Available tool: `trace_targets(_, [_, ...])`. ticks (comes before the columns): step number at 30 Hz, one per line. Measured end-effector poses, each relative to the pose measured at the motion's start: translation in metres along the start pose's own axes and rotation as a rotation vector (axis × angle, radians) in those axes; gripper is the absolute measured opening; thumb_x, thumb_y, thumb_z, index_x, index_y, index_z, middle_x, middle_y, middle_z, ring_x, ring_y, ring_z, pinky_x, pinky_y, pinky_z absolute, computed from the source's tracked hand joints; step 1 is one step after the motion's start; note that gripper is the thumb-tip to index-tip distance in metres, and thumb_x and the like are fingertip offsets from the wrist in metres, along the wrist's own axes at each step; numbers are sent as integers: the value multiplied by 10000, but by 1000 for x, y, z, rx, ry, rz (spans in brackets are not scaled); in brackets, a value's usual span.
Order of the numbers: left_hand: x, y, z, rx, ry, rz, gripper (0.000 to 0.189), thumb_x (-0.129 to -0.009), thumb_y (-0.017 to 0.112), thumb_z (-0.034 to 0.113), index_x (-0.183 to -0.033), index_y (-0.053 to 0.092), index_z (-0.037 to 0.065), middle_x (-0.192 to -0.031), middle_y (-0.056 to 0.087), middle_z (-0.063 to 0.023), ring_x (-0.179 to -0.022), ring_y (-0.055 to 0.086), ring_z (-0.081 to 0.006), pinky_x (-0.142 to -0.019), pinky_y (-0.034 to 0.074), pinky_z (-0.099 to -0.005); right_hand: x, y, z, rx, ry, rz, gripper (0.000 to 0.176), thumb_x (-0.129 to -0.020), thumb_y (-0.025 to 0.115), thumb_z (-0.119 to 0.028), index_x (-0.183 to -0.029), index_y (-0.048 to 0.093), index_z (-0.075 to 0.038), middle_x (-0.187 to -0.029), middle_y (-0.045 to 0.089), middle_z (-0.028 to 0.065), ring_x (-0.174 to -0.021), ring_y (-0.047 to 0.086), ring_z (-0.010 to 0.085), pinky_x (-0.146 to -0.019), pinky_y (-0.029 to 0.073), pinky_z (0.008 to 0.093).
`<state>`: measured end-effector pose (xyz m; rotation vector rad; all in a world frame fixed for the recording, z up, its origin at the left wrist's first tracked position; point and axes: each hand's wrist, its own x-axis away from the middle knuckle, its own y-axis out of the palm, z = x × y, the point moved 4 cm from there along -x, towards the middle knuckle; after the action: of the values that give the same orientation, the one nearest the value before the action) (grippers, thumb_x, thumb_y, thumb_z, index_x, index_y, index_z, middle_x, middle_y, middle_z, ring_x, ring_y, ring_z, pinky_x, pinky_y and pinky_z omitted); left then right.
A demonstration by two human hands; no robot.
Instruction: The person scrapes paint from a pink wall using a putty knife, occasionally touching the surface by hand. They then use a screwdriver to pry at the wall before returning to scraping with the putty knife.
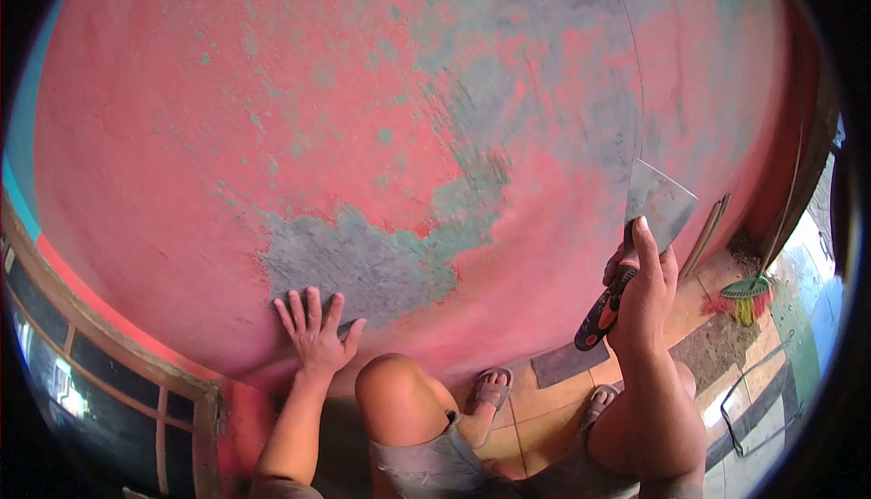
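My left hand [319, 334] lies against the lower part of the pink wall [181, 181], fingers spread, at the bottom edge of a bare grey patch [345, 263]. In my right hand [646, 290] is a scraper [660, 204] with a wide metal blade and a black and orange handle. The blade points up, with one finger stretched along its base. Whether the blade touches the wall I cannot tell. Around the patch and higher up, the pink paint is worn, with green and grey showing through. A thin dark crack runs down the upper right of the wall.
A broom [746, 292] with green, red and yellow parts leans at the right, beside sticks [706, 236]. Dirt [717, 345] lies on the tiled floor [535, 426], near a dark flat piece [570, 365]. Framed window panes [109, 386] are at lower left. My knees and sandalled feet are below.
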<state>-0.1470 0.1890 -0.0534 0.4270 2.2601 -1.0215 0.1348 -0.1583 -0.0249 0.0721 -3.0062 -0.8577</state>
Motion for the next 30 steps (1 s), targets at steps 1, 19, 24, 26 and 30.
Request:
trace_targets(1, [8, 3, -5, 13, -29, 14, 806, -922, 611, 493, -1589, 253, 218, -1664, 105, -165, -1501, 95, -480, -1155, 84, -714, 0, 0, 1, 14, -3, 8, 277, -971, 638, -328, -975, 535, -70, -722, 545, 23, -588, 535, 121, -540, 441, 267])
trace_targets(19, [8, -40, 7, 444, -420, 71, 662, -923, 633, 339, -1453, 443, -8, -1574, 234, -291, -1462, 178, -506, -1168, 158, -640, 4, 17, 19, 125, 88, -193, 320, -1028, 536, -322, -1187, 533, -44, -781, 566, 45, -545, 545, 114, -464, 499, 269])
trace_targets(24, [-18, -70, 2, 625, -588, 193, 542, -911, 642, 190, -1384, 505, -36, -1494, 360, -264, -1382, 359, -416, -1152, 271, -546, 35, 37, 41, 248, -67, -470, 252, -1039, 539, -209, -1188, 563, -7, -871, 639, 52, -649, 592, 91, -556, 528, 254])
trace_targets(26, [-32, -77, 0, 636, -606, 253, 501, -922, 620, 152, -1367, 512, -52, -1482, 381, -263, -1367, 392, -394, -1135, 313, -520, 43, 44, 44, 341, -139, -552, 258, -1029, 557, -187, -1186, 563, 19, -847, 651, 72, -690, 613, 99, -595, 540, 282])
trace_targets(30, [-52, -90, 9, 697, -582, 310, 503, -917, 628, 162, -1355, 518, -59, -1471, 399, -264, -1380, 378, -382, -1148, 284, -521, 49, 56, 48, 387, -149, -637, 272, -1026, 560, -183, -1188, 551, 37, -836, 648, 101, -687, 622, 122, -634, 544, 301])
